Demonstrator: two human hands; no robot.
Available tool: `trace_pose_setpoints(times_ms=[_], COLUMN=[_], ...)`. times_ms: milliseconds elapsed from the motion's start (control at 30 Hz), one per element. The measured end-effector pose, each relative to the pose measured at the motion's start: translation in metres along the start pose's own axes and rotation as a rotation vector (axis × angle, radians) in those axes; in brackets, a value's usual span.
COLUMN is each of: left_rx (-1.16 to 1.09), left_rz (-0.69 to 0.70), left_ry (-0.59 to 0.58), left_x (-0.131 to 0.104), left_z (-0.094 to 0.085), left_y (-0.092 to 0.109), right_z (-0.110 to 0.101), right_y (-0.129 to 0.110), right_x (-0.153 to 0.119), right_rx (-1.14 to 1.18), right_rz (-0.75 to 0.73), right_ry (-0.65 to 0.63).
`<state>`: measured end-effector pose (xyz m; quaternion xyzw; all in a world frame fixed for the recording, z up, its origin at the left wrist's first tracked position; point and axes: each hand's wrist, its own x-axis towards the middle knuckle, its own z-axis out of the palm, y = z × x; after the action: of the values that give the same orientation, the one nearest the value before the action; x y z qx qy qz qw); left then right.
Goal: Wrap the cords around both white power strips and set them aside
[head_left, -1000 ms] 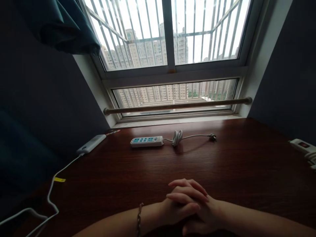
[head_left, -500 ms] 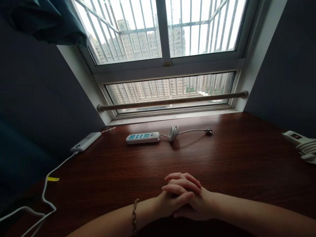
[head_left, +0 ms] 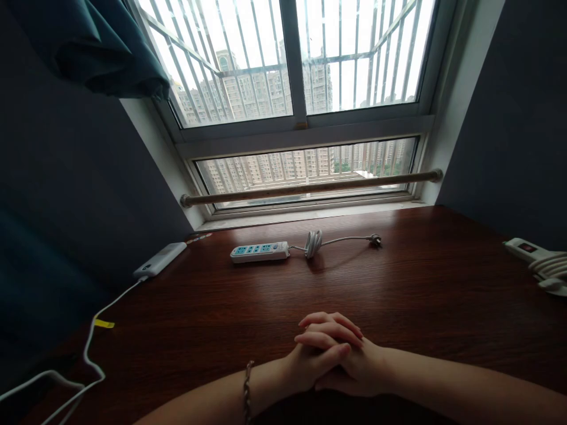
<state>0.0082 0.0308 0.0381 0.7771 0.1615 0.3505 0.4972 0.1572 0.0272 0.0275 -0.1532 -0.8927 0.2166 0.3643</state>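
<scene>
Wearing thin, dull brownish-grey chain bracelet (head_left: 247, 392) on left wrist (head_left: 263, 385); showing both forearms (head_left: 452, 373) bare as far as visible.

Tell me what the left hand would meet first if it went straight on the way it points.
The right hand, most likely: the left hand is clasped with it, so contact is immediate.

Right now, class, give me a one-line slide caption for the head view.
Clasped hands facing a white power strip with a bundled cord on a brown table by a window.
</scene>
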Motion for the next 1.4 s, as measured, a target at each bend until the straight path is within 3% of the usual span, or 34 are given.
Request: trace_pose_setpoints(times_ms=[633, 900, 1400], left_rx=[-0.007, -0.006, -0.018], left_rz=[-0.013, 0.05, -0.009], left_ry=[0.023, 0.048, 0.035], left_x=[-0.0002, 0.001, -0.0002], left_z=[0.0035, 0.004, 0.003], left_y=[0.0029, -0.0015, 0.0022], right_z=[0.0013, -0.0004, 0.0001], right_y=[-0.0005, -0.0006, 0.0003], right_x=[0.0003, 0.0008, 0.0013], right_rx=[0.032, 0.036, 0.048], right_rz=[0.025, 0.034, 0.012], right_ry=[-0.008, -0.003, 0.003])
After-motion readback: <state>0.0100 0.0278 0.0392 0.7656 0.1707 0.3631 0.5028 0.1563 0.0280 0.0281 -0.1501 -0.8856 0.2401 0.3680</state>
